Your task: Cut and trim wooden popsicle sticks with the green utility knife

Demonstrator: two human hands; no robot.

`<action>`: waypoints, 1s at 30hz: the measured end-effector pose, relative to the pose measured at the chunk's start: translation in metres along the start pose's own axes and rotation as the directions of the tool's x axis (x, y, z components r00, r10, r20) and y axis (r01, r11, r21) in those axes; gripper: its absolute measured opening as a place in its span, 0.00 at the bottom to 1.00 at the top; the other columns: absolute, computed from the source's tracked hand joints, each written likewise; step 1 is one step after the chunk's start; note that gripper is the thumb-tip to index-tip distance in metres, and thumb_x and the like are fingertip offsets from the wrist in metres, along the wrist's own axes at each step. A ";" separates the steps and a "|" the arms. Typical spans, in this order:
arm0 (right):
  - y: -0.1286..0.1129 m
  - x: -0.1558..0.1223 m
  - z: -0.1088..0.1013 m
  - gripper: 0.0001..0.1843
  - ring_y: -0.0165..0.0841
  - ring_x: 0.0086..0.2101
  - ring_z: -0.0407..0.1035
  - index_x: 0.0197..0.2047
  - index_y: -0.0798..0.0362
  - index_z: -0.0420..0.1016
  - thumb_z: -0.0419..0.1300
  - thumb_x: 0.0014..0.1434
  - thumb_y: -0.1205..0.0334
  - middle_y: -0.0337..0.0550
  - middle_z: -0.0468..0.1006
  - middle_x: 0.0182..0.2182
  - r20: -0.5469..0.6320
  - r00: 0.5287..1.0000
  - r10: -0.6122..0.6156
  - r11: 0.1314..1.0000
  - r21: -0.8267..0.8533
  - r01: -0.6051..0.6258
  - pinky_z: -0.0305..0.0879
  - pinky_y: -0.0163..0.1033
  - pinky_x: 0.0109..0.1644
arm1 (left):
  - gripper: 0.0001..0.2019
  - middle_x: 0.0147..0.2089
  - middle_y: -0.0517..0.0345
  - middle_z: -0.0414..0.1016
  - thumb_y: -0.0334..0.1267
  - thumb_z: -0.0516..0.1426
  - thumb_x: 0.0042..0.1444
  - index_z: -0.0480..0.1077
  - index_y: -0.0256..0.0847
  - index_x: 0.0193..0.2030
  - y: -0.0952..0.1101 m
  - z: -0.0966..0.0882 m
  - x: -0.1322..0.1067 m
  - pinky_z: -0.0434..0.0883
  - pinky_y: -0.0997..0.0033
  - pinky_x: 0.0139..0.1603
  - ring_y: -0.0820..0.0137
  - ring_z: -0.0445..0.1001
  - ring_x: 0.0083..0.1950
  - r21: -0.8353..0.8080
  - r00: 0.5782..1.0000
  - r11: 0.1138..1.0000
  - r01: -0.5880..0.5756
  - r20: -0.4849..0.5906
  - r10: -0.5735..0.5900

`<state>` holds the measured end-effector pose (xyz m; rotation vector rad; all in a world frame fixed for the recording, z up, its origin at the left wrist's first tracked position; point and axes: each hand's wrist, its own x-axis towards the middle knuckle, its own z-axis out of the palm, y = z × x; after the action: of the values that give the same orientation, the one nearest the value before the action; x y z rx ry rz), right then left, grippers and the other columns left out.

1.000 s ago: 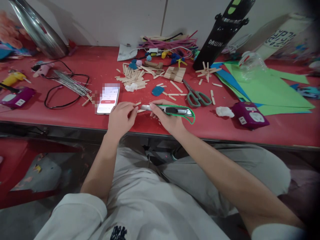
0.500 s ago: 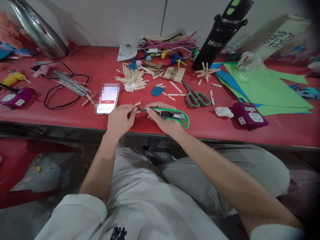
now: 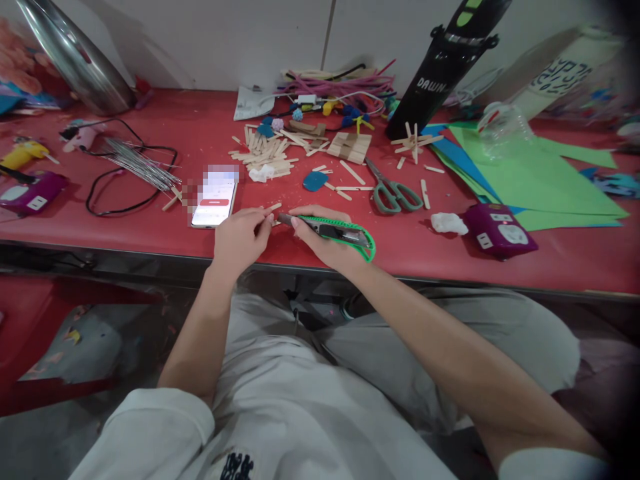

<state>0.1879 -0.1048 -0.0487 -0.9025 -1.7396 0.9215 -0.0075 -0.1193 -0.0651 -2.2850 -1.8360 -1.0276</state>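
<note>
My right hand (image 3: 325,235) is closed round a green box cutter (image 3: 345,232), its blade end pointing left. Just left of it, my left hand (image 3: 243,237) pinches a small wooden craft stick (image 3: 273,207) near the table's front edge. The cutter's tip is close to the left fingertips; I cannot tell whether it touches the stick. A lit phone (image 3: 213,208) lies just left of my left hand. Beyond my hands are a heap of craft sticks (image 3: 265,153), a blue flat piece (image 3: 315,181) and grey-green scissors (image 3: 393,190).
On the red table (image 3: 155,230) stand a black bottle (image 3: 435,80) and a steel flask (image 3: 85,60). Green paper sheets (image 3: 545,180) and a purple power socket box (image 3: 501,231) lie right. Metal wires (image 3: 143,165) and a black cord (image 3: 93,207) lie left.
The box cutter has tilted slightly, its rear end moving a little left and down with my right hand. My left hand stays almost still on the stick.
</note>
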 end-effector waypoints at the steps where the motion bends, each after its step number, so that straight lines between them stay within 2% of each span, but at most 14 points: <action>1: 0.001 0.000 0.000 0.09 0.33 0.34 0.77 0.41 0.49 0.79 0.61 0.64 0.54 0.41 0.84 0.35 0.004 1.000 -0.014 1.000 -0.013 0.014 0.73 0.39 0.45 | 0.15 0.48 0.51 0.84 0.42 0.53 0.67 0.80 0.42 0.38 0.000 0.000 0.000 0.75 0.62 0.41 0.58 0.82 0.49 0.000 1.000 1.000 0.000 0.000 0.000; 7: 0.001 -0.001 0.003 0.10 0.33 0.33 0.75 0.37 0.47 0.77 0.59 0.65 0.53 0.39 0.82 0.32 0.015 0.995 -0.095 0.993 -0.068 0.096 0.71 0.39 0.42 | 0.14 0.49 0.53 0.84 0.41 0.54 0.67 0.80 0.44 0.37 0.001 0.000 -0.001 0.75 0.63 0.41 0.59 0.82 0.50 -0.001 1.000 1.000 0.010 -0.005 -0.010; 18: 0.003 -0.002 0.003 0.08 0.33 0.32 0.74 0.36 0.47 0.78 0.60 0.62 0.55 0.39 0.81 0.31 0.045 0.995 -0.092 0.995 -0.040 0.094 0.70 0.39 0.41 | 0.12 0.50 0.56 0.84 0.40 0.55 0.65 0.81 0.44 0.36 0.000 0.000 -0.001 0.74 0.62 0.38 0.57 0.82 0.51 -0.008 0.999 0.999 0.052 0.013 -0.052; 30: 0.004 0.000 0.002 0.10 0.33 0.36 0.78 0.41 0.50 0.79 0.59 0.65 0.55 0.43 0.84 0.36 0.032 0.996 -0.088 0.996 -0.022 0.088 0.73 0.39 0.46 | 0.14 0.49 0.55 0.84 0.41 0.54 0.66 0.81 0.43 0.36 0.001 -0.003 0.001 0.74 0.63 0.39 0.58 0.82 0.50 -0.002 0.999 1.000 0.029 0.019 -0.029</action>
<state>0.1866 -0.1036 -0.0529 -0.8237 -1.8050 0.8633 -0.0080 -0.1199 -0.0625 -2.2834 -1.8817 -1.0166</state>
